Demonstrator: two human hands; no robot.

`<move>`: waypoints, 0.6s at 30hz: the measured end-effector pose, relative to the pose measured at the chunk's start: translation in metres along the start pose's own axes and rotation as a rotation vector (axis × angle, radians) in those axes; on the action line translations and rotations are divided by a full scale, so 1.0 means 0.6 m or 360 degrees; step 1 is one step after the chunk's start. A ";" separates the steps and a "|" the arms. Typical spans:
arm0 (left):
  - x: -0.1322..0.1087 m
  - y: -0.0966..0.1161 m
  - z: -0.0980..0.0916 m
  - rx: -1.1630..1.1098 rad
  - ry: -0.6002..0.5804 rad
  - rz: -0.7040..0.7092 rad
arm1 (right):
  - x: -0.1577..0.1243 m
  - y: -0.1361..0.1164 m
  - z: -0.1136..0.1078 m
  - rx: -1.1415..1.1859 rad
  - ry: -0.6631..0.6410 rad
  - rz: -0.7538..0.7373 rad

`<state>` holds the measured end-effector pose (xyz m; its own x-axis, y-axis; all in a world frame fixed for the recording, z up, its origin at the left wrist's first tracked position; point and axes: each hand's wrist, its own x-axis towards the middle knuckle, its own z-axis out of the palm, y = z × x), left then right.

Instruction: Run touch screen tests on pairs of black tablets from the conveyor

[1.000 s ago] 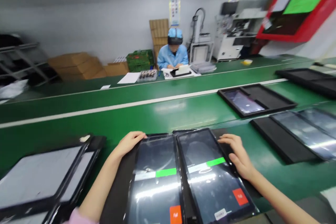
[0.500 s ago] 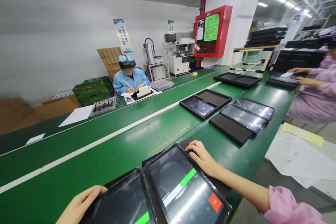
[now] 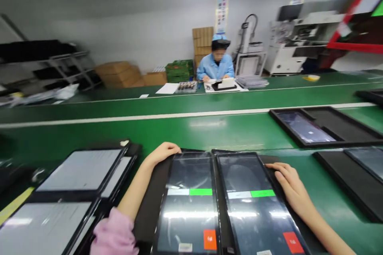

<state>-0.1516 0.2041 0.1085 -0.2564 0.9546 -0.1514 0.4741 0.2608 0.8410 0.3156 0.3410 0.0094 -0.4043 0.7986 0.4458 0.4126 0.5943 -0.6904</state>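
Observation:
Two dark tablets lie side by side in front of me, the left tablet (image 3: 189, 203) and the right tablet (image 3: 254, 187). Each lit screen shows a green bar, a white bar and a red square. Under them is a black tray (image 3: 149, 211) on the green bench. My left hand (image 3: 164, 153) curls its joined fingers over the tray's far edge, by the left tablet's upper left corner. At the right tablet's outer edge, my right hand (image 3: 285, 179) rests with fingers stretched and thumb apart, fingertips touching the tray. Both undersides are hidden.
More screens with pale film lie in a black tray (image 3: 128, 149) at left. Another tray (image 3: 359, 125) holding a screen lies at far right, with a further black tray (image 3: 338, 175) nearer. Across the bench (image 3: 167, 127) sits a person (image 3: 216, 65) in blue.
The view has turned left, bringing the left-hand tray of screens into sight. Both hands stay at the outer sides of the two tablets.

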 end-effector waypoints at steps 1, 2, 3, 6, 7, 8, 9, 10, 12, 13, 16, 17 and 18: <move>0.000 -0.008 0.000 -0.0046 0.0003 -0.0004 | -0.001 0.005 -0.003 -0.0024 -0.0012 -0.0016; 0.000 -0.016 0.000 -0.0092 0.0009 -0.0005 | -0.002 0.010 -0.006 -0.0047 -0.0025 -0.0031; -0.001 -0.022 0.001 -0.0136 0.0019 -0.0004 | -0.003 0.014 -0.008 -0.0068 -0.0036 -0.0047; -0.002 -0.036 0.003 -0.0242 0.0039 0.0004 | -0.004 0.021 -0.014 -0.0114 -0.0052 -0.0079; -0.002 -0.039 0.003 -0.0264 0.0030 0.0005 | -0.004 0.023 -0.014 -0.0122 -0.0050 -0.0083; -0.001 -0.041 0.003 -0.0281 0.0014 0.0006 | -0.004 0.024 -0.015 -0.0125 -0.0052 -0.0084; -0.001 -0.043 0.002 -0.0294 -0.0006 0.0005 | -0.004 0.025 -0.015 -0.0123 -0.0056 -0.0084; 0.000 -0.045 0.001 -0.0304 -0.0027 0.0003 | -0.004 0.026 -0.016 -0.0121 -0.0058 -0.0083; 0.002 -0.048 -0.002 -0.0325 -0.0059 -0.0007 | -0.004 0.026 -0.016 -0.0117 -0.0060 -0.0073; 0.003 -0.051 -0.004 -0.0336 -0.0071 -0.0015 | -0.004 0.026 -0.017 -0.0114 -0.0057 -0.0067; 0.003 -0.060 -0.009 -0.0367 -0.0089 -0.0041 | -0.005 0.023 -0.018 -0.0109 -0.0042 -0.0048; 0.002 -0.063 -0.010 -0.0375 -0.0088 -0.0047 | -0.005 0.022 -0.019 -0.0110 -0.0039 -0.0042; 0.001 -0.065 -0.010 -0.0380 -0.0081 -0.0050 | -0.005 0.021 -0.019 -0.0114 -0.0037 -0.0038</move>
<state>-0.1753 0.1934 0.0785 -0.2219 0.9543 -0.2002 0.2525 0.2545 0.9335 0.3314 0.3471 0.0057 -0.4331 0.7822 0.4479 0.4596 0.6192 -0.6367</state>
